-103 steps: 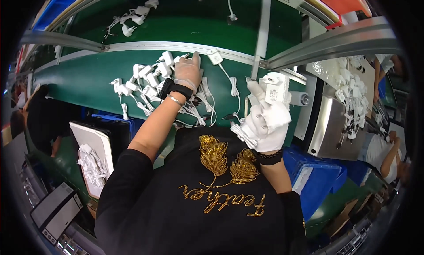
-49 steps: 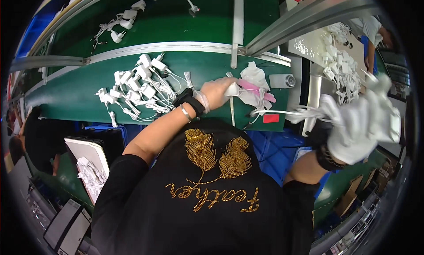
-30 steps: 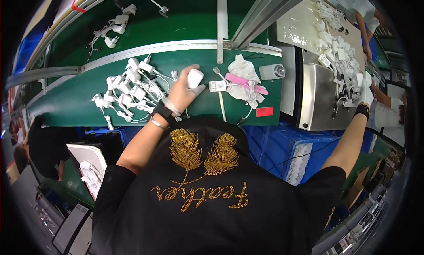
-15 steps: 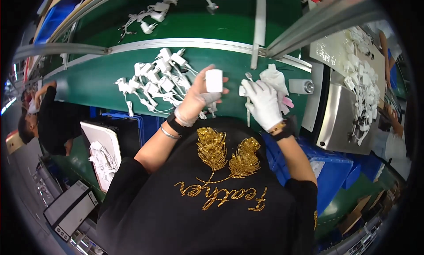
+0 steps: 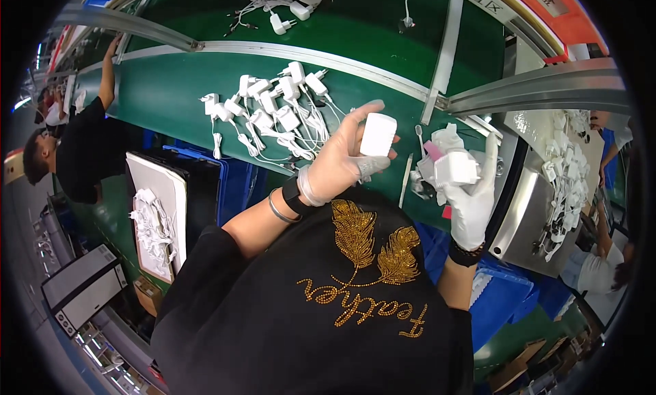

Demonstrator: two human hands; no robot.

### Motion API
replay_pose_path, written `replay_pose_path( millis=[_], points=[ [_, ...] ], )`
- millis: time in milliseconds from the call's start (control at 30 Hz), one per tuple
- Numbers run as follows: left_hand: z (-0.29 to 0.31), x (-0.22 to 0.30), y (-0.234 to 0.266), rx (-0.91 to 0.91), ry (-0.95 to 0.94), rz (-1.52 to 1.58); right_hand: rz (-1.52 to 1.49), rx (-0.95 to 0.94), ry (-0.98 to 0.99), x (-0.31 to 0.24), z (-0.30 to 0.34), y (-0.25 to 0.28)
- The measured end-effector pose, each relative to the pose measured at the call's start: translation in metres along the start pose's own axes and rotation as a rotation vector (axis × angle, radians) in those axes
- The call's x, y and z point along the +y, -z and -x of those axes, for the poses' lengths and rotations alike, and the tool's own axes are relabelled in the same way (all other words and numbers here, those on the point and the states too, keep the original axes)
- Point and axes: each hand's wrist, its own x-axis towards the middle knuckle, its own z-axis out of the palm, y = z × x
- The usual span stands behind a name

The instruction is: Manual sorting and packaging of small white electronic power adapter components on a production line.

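My left hand (image 5: 333,164), partly covered by a thin pale glove, grips a white power adapter (image 5: 378,135) upright above the green bench. Its broad smooth side faces up. My right hand (image 5: 473,205), in a white glove, is at the right of the bench with a white blocky piece (image 5: 456,168) in its grasp; its exact kind is unclear. One gloved finger points upward beside it. Just behind that hand lies a crumpled white cloth (image 5: 447,137) with a pink patch. A thin brush-like tool (image 5: 419,131) rests near the cloth. Left of my hands sits a pile of white adapters with cords (image 5: 273,111).
A metal rail (image 5: 307,52) runs along the bench's far side, with more adapters (image 5: 298,11) beyond it. At right, a table holds a heap of white adapters (image 5: 564,166). A tray of white cords (image 5: 156,221) stands at left. Another person (image 5: 82,149) works there.
My view has shifted. The right hand has turned over and moved away from the left hand, now showing the white blocky piece. The left hand still holds the adapter.
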Motion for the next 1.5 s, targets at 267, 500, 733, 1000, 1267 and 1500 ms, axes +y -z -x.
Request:
replay_pose_path(
  millis=[267,500,733,1000,1267,1500],
  points=[
    [0.003,0.001,0.007,0.056,-0.006,0.083,-0.79,-0.226,-0.206,0.009,0.004,-0.029],
    [0.006,0.004,0.008,0.063,-0.03,0.045,-0.633,-0.3,-0.176,0.005,0.008,-0.046],
    [0.007,-0.002,-0.002,-0.022,-0.213,0.051,-0.31,-0.165,-0.175,0.011,0.009,-0.049],
    [0.004,0.0,-0.007,-0.097,-0.028,0.156,-0.507,-0.134,-0.255,0.023,0.008,-0.039],
    [0.005,-0.006,-0.015,-0.093,-0.011,-0.088,0.08,0.021,-0.07,0.018,0.012,-0.056],
    [0.008,-0.013,-0.023,-0.053,-0.019,-0.075,-0.245,0.118,-0.136,0.037,-0.002,-0.045]
  ],
)
